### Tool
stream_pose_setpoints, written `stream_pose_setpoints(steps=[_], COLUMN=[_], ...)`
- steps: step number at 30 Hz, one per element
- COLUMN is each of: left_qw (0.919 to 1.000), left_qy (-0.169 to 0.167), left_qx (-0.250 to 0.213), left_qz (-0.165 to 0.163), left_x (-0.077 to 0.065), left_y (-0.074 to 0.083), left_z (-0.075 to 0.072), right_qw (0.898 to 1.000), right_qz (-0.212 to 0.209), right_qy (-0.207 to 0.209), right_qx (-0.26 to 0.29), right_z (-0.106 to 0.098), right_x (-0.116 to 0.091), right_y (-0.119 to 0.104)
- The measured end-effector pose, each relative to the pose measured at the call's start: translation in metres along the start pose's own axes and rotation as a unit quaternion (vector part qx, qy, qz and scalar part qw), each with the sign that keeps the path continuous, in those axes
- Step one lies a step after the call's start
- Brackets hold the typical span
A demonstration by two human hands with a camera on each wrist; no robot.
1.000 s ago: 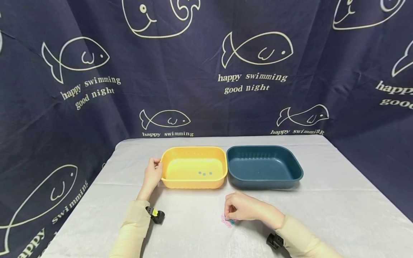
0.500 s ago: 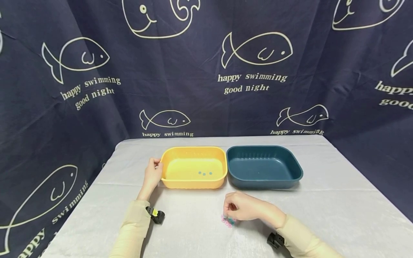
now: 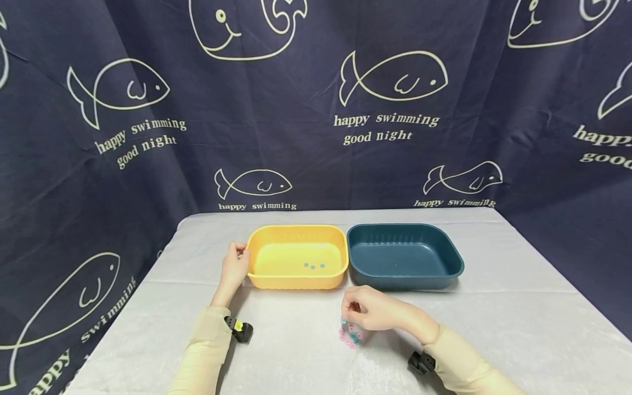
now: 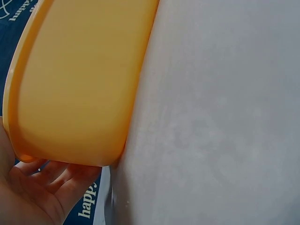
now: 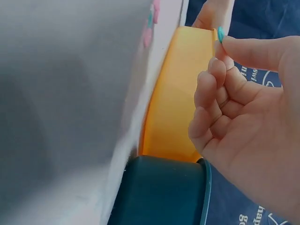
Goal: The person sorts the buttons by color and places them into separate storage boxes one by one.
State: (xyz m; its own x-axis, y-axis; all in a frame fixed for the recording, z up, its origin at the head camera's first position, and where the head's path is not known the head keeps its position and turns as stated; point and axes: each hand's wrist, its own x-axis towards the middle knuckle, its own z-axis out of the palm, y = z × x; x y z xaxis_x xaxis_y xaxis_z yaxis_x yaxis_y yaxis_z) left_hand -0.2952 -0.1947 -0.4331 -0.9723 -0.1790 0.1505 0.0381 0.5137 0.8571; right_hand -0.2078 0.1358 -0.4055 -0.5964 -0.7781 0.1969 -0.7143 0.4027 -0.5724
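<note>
My left hand [image 3: 235,266] grips the left end of the yellow plastic bin [image 3: 296,282], thumb at the rim and fingers along the outer wall in the left wrist view. Several small blue discs [image 3: 312,267] lie on the bin's floor. Between thumb and index finger my right hand [image 3: 370,309] pinches a small teal button-like disc [image 5: 221,34], its other fingers curled in. The hand is raised just above a small cluster of pink discs [image 3: 348,341] with some teal discs [image 3: 354,337] among them on the table.
A dark teal bin [image 3: 405,282] stands right beside the yellow one, with bare floor showing. A pale grey cloth covers the table [image 3: 286,340]. Behind hangs a navy curtain [image 3: 316,148] with fish drawings. Both wrists carry small black cameras [image 3: 242,331].
My right hand has lifted up and away from the cluster with a teal disc in its fingertips, uncovering more pink and teal discs. The left hand has stayed on the yellow bin.
</note>
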Motion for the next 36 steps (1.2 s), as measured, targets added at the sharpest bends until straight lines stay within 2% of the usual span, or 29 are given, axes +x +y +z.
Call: stream_pose_setpoints(steps=[15, 22, 36], left_qw=[1.0000, 0.9999, 0.9999], left_qy=[-0.003, 0.003, 0.003], left_qx=[-0.004, -0.003, 0.000], left_qz=[0.002, 0.013, 0.014], left_x=[0.001, 0.000, -0.001], left_y=[-0.001, -0.002, -0.001], left_z=[-0.001, 0.000, -0.001], right_qw=[0.999, 1.000, 0.999], right_qz=[0.020, 0.009, 0.016], right_qy=[0.027, 0.028, 0.031], right_qx=[-0.013, -0.007, 0.001], right_z=[-0.012, -0.014, -0.021], right_x=[0.017, 0.026, 0.041], right_y=[-0.002, -0.004, -0.006])
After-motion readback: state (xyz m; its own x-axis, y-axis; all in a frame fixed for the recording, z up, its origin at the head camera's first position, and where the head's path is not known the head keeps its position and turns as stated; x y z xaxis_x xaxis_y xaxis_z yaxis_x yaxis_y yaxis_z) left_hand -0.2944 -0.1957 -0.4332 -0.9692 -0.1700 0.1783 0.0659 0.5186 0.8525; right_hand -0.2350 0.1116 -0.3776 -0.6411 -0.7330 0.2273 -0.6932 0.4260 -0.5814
